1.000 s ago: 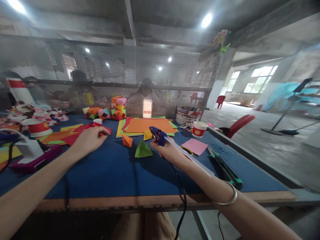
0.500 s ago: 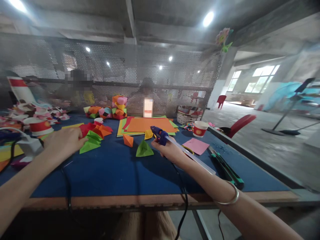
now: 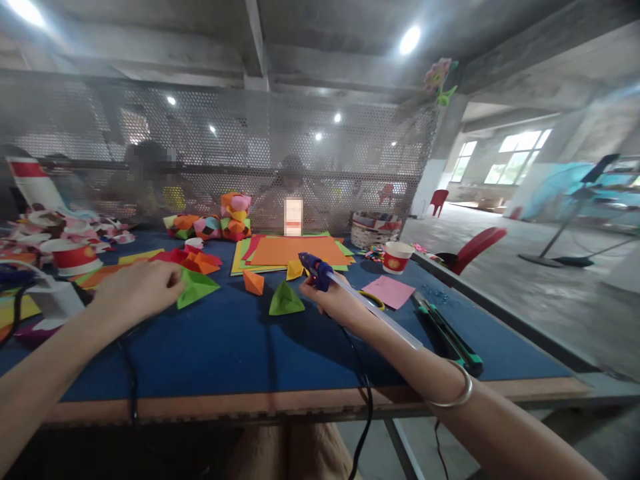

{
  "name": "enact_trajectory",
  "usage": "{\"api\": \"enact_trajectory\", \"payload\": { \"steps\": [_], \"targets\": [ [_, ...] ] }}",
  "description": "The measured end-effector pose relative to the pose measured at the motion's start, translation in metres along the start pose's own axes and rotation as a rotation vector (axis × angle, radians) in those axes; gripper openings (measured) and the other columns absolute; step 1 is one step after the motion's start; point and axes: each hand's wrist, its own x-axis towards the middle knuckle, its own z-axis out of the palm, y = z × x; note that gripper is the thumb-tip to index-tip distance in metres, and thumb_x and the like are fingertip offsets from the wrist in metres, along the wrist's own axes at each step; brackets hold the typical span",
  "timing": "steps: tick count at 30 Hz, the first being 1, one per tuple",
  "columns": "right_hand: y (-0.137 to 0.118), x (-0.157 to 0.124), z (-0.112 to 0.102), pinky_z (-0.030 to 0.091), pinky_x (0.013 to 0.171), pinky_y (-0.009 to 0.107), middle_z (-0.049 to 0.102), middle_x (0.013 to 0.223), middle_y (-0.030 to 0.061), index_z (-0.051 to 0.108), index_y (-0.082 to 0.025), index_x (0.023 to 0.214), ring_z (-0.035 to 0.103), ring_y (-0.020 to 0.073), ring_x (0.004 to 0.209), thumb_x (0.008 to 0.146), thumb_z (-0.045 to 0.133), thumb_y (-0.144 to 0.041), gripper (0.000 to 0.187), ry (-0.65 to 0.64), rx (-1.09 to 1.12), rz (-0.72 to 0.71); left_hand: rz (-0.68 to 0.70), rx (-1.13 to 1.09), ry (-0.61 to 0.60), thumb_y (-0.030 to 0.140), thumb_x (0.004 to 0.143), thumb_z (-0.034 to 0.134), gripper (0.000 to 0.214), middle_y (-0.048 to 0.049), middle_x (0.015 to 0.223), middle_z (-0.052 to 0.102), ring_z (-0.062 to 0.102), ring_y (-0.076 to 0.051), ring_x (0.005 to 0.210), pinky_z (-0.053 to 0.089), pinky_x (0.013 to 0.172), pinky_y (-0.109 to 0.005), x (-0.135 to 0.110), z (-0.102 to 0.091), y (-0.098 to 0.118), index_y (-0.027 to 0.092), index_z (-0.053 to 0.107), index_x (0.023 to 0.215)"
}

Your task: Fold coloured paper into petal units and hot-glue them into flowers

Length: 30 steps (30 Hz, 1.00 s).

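1. Green paper pyramid (image 3: 287, 301) on the bench (image 3: 200, 360).
2. Left of it, the left hand (image 3: 137, 290), fingers curled, pinches folded green paper (image 3: 199, 288).
3. Just right, nearer, the right hand (image 3: 341, 303) wraps a glue gun (image 3: 317, 271) pointing forward-left.

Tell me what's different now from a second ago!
The left hand went left, and a green folded paper now sticks out from it, looking held. The right hand still holds the blue glue gun; the orange folded piece and green pyramid stayed put.
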Motion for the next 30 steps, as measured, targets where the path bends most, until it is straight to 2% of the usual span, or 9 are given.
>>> {"api": "enact_trajectory", "payload": {
  "steps": [2,7,10,13,16,19,22,27,30],
  "targets": [
    [0.0,0.0,0.0,0.036,0.047,0.024,0.055,0.063,-0.0046,0.058,-0.02,0.081,0.046,0.0084,0.045,0.073,0.063,-0.04,0.022,-0.005,0.004,-0.006,0.096,0.002,-0.1,0.032,0.084,0.056,0.025,-0.003,0.067,0.062,0.056,-0.021,0.065,0.034,0.064,-0.029,-0.008,-0.004,0.025,0.021,0.054,0.062],
    [0.003,0.002,0.001,0.035,0.045,0.025,0.056,0.065,-0.0032,0.06,-0.02,0.085,0.046,0.009,0.045,0.074,0.066,-0.048,0.031,-0.018,0.024,-0.007,0.317,-0.058,-0.127,0.027,0.08,0.055,0.022,-0.0035,0.068,0.065,0.06,-0.021,0.066,0.031,0.058,-0.03,-0.014,0.006,0.083,0.022,0.05,0.06],
    [0.005,0.003,0.002,0.036,0.044,0.025,0.06,0.075,-0.0015,0.062,-0.021,0.093,0.046,0.0083,0.045,0.073,0.069,-0.051,0.037,-0.019,0.077,-0.044,0.369,-0.113,-0.126,0.027,0.078,0.056,0.019,-0.0037,0.067,0.065,0.06,-0.023,0.065,0.03,0.056,-0.031,-0.011,0.016,0.11,0.023,0.051,0.06],
    [0.006,0.004,0.002,0.037,0.044,0.025,0.057,0.067,-0.003,0.059,-0.021,0.085,0.045,0.0087,0.044,0.075,0.069,-0.047,0.029,-0.029,0.067,-0.04,0.391,-0.186,-0.105,0.026,0.077,0.055,0.017,-0.0043,0.067,0.066,0.061,-0.023,0.067,0.031,0.057,-0.031,-0.005,0.023,0.128,0.023,0.051,0.06],
    [0.007,0.005,0.001,0.037,0.046,0.025,0.053,0.058,-0.005,0.055,-0.022,0.077,0.046,0.0099,0.042,0.074,0.068,-0.037,0.019,-0.017,0.018,-0.017,0.43,-0.282,-0.064,0.026,0.076,0.054,0.018,-0.0034,0.065,0.064,0.058,-0.02,0.064,0.032,0.058,-0.03,-0.001,0.03,0.136,0.022,0.049,0.06],
    [0.011,0.008,0.002,0.038,0.046,0.025,0.056,0.062,-0.0049,0.054,-0.023,0.08,0.048,0.0102,0.045,0.072,0.066,-0.031,0.016,-0.012,0.027,-0.032,0.483,-0.444,-0.037,0.026,0.076,0.053,0.017,-0.0008,0.06,0.06,0.055,-0.017,0.059,0.034,0.059,-0.029,-0.002,0.038,0.136,0.022,0.048,0.06],
    [0.015,0.01,0.003,0.04,0.048,0.025,0.056,0.063,-0.0048,0.054,-0.023,0.079,0.05,0.0114,0.049,0.07,0.066,-0.03,0.017,-0.007,0.03,-0.039,0.542,-0.628,-0.047,0.033,0.079,0.052,0.021,0.0002,0.059,0.06,0.053,-0.015,0.057,0.037,0.058,-0.028,-0.005,0.043,0.133,0.022,0.051,0.061],
    [0.012,0.009,0.0,0.042,0.052,0.026,0.056,0.063,-0.0048,0.059,-0.021,0.086,0.052,0.0121,0.051,0.069,0.065,-0.032,0.02,0.022,0.004,-0.016,0.533,-0.79,0.0,0.054,0.084,0.053,0.037,-0.005,0.076,0.072,0.062,-0.019,0.069,0.046,0.064,-0.03,-0.001,0.044,0.128,0.02,0.065,0.076],
    [0.008,0.008,-0.003,0.041,0.05,0.026,0.056,0.064,-0.0055,0.06,-0.021,0.091,0.05,0.0106,0.046,0.07,0.064,-0.031,0.024,0.058,0.014,0.016,0.474,-0.79,0.017,0.051,0.082,0.055,0.033,-0.0084,0.087,0.074,0.067,-0.023,0.08,0.051,0.071,-0.032,0.008,0.049,0.121,0.019,0.066,0.085]
  ]
}}
